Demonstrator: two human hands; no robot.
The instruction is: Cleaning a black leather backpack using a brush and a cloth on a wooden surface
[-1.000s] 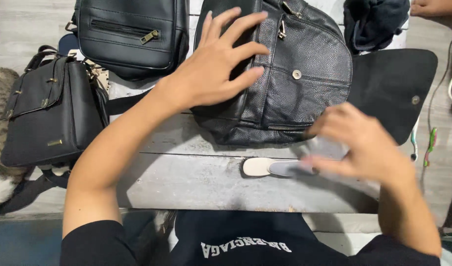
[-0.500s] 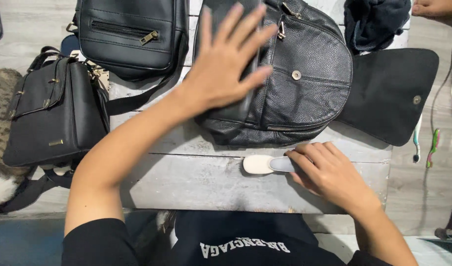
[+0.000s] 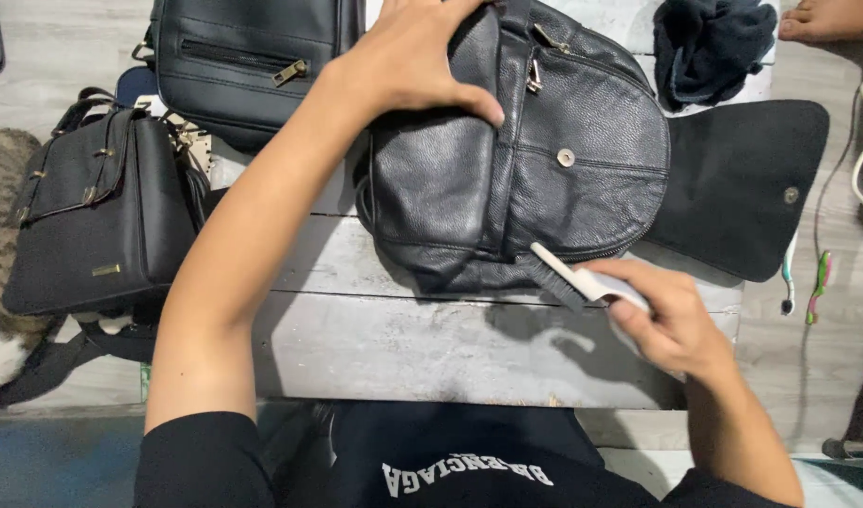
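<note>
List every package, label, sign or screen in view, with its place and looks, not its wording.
No packages, signs or screens show.
Small plate: front of the black handbag at left; thin gold-coloured bar.
Printed lettering: on the person's dark shirt, bottom centre; white, upside down.

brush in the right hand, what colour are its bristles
Black bristles on a white brush, seen in the head view, held by the right hand.

Black leather backpack (image 3: 563, 160) lies flap-open; white brush (image 3: 570, 276) touches its lower edge.
</note>
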